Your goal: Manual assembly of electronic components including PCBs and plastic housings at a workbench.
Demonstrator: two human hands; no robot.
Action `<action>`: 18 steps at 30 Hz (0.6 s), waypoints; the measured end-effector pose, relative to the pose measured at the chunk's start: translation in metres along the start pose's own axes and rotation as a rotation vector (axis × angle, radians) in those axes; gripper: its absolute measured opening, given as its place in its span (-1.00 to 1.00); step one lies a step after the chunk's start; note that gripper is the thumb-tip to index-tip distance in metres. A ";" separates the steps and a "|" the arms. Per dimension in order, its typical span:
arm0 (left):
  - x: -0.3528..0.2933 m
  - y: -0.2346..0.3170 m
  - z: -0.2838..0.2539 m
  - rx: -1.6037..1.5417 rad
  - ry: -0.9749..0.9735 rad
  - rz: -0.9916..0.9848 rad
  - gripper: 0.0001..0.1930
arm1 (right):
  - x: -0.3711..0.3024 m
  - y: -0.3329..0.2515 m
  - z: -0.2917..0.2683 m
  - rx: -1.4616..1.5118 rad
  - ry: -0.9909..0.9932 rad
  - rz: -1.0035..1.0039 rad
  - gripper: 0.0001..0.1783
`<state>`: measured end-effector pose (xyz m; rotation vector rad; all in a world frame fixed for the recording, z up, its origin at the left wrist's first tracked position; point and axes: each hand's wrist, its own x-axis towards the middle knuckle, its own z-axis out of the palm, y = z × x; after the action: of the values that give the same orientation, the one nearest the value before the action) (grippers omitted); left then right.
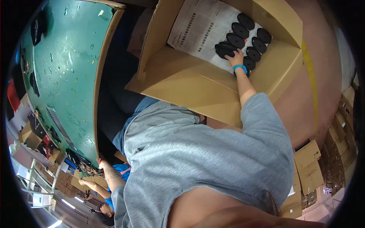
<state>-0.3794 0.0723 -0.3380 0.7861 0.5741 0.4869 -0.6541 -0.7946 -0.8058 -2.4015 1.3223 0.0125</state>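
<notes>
My right hand (235,58), with a blue band at the wrist, reaches down into a large open cardboard box (213,81). Its fingers close on a black oval piece (225,49) at the near end of a row. More black oval pieces (253,54) lie in two slanting rows on a printed pale sheet (197,30) inside the box; each has a small mark in its middle. My left hand (102,163) is at the corner of the green table, beside a small red thing; its fingers are mostly hidden.
The green-topped table (72,76) stands at left with black items and scraps on it. A person in blue (108,197) works beyond its near end. Tangled cables (89,169) lie by that corner. Cardboard cartons (308,171) stand at right; a yellow line (311,83) crosses the floor.
</notes>
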 end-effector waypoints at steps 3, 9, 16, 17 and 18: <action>0.005 -0.010 0.000 0.018 -0.003 0.049 -0.20 | 0.010 0.010 0.005 0.071 -0.010 0.090 -0.20; 0.013 -0.001 -0.002 -0.048 0.140 0.084 -0.11 | 0.023 -0.026 -0.001 0.378 -0.191 0.620 -0.28; 0.038 0.017 -0.010 -0.144 0.250 0.078 -0.08 | 0.017 -0.019 0.003 0.639 -0.284 0.471 -0.16; 0.037 0.022 -0.012 -0.164 0.266 0.079 -0.08 | 0.015 -0.020 0.001 0.674 -0.264 0.423 -0.14; 0.033 0.026 -0.015 -0.187 0.283 0.084 -0.08 | 0.018 -0.023 -0.004 0.578 -0.146 0.405 -0.13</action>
<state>-0.3690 0.1160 -0.3358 0.5677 0.7473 0.7255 -0.6264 -0.7994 -0.7976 -1.6066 1.4749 -0.0708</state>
